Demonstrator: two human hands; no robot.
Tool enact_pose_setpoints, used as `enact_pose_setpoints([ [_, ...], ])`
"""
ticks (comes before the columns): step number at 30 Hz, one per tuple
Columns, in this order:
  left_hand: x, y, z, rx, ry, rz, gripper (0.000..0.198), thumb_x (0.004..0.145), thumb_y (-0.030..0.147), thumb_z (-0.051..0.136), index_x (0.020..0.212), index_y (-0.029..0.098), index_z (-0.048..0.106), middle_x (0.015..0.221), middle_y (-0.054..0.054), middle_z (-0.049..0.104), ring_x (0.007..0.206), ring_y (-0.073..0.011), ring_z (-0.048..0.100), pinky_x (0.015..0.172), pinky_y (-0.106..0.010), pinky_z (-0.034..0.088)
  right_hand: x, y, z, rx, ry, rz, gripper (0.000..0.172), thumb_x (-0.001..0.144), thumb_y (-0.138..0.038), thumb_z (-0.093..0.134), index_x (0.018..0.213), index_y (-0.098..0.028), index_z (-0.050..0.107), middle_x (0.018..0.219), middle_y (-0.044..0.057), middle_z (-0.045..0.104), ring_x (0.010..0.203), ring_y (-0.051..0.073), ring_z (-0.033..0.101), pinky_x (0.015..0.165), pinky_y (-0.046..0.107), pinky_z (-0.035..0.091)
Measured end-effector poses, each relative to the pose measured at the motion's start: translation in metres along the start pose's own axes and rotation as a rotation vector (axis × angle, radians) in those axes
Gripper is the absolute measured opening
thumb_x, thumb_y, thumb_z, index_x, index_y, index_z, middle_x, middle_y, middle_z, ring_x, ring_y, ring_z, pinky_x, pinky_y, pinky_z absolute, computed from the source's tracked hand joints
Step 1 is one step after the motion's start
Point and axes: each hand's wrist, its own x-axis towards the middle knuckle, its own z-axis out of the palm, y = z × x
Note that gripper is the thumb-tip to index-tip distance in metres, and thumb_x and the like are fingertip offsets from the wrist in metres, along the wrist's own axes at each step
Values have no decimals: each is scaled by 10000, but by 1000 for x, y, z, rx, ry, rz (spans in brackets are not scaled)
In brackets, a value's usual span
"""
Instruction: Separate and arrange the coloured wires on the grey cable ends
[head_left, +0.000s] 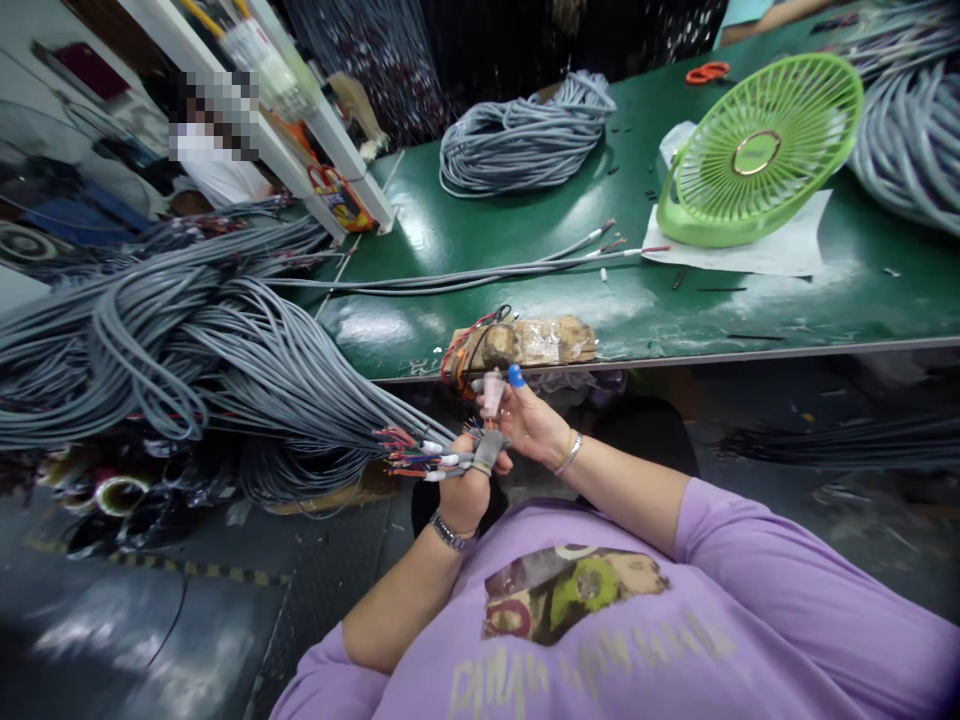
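Observation:
My left hand (466, 492) is closed around the ends of several grey cables (390, 400), just off the table's front edge. Grey wrapping (490, 450) covers what looks like its thumb. Stripped ends with white sleeves and red, blue and orange thin wires (401, 450) stick out beside this hand. Close by on the right, my right hand (538, 428) pinches at thin wires rising from the left hand. A blue finger cot (515, 376) caps one of its digits, and a pale pinkish wrap (493, 392) surrounds another. The fingertips are small and partly hidden.
On the green table (420, 325) lie a taped wooden block (555, 340) with red and black wires, loose cables (465, 278), a cable coil (517, 145), a green fan (757, 155) and orange-handled scissors (706, 73). A white post (352, 170) stands left; other people are beyond.

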Motion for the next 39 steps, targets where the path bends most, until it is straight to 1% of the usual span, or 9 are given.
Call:
enact_pose_setpoints([
  [6,-8,7,-5,49,18,82,310,836,373,586,597,182,634,560,-9,646,523,-125,595,583,-254,487,-3,-5,-4,-52,-75,35,482,856,-629,489,881,-178,655,752,30,616,593,113,506,526,220,414],
  [9,-8,8,-3,8,67,87,316,841,371,583,591,183,631,550,-7,643,533,-129,606,585,-257,485,-2,-8,-4,-97,-114,49,385,878,-524,534,876,-160,660,736,26,610,583,101,491,521,212,396],
  [11,-6,8,-1,-32,82,71,306,845,380,577,623,179,641,536,-2,636,505,-122,593,557,-249,476,-3,-9,-4,-138,-94,17,321,859,-463,591,865,-149,658,714,21,603,581,96,486,518,208,383],
  [13,-4,6,1,-58,98,58,286,843,384,581,663,174,652,532,5,633,477,-110,575,529,-237,467,-4,-7,-5,-186,-63,-58,332,798,-478,659,827,-148,642,694,14,596,572,94,475,510,208,366],
  [17,1,1,5,-94,129,39,257,839,379,593,706,167,655,549,9,637,482,-103,580,513,-224,467,-3,-1,-10,-338,39,-366,427,680,-554,733,687,-158,575,587,-31,523,520,71,403,500,205,318],
  [19,2,-1,6,-99,126,32,257,839,378,593,709,165,654,552,11,638,477,-101,579,514,-224,471,-1,0,-11,-390,66,-430,455,669,-582,727,660,-159,560,553,-42,497,507,67,388,501,207,313],
  [25,3,-6,6,-63,137,28,284,836,391,591,667,164,623,559,8,640,477,-104,587,517,-227,481,2,-3,-3,-188,-68,-93,485,729,-626,660,784,-145,654,656,11,596,551,94,470,501,218,369],
  [31,-1,-9,2,-26,87,23,256,853,380,581,726,164,636,562,17,637,484,-104,587,519,-227,487,5,-1,0,-84,-41,-105,429,769,-554,671,805,-127,682,631,0,594,542,80,472,515,206,384],
  [39,-5,-7,-2,19,69,61,267,860,364,576,688,167,632,548,15,637,479,-104,588,520,-226,480,3,1,-9,-29,-84,9,466,819,-635,550,855,-183,657,709,13,609,598,110,505,546,221,414],
])
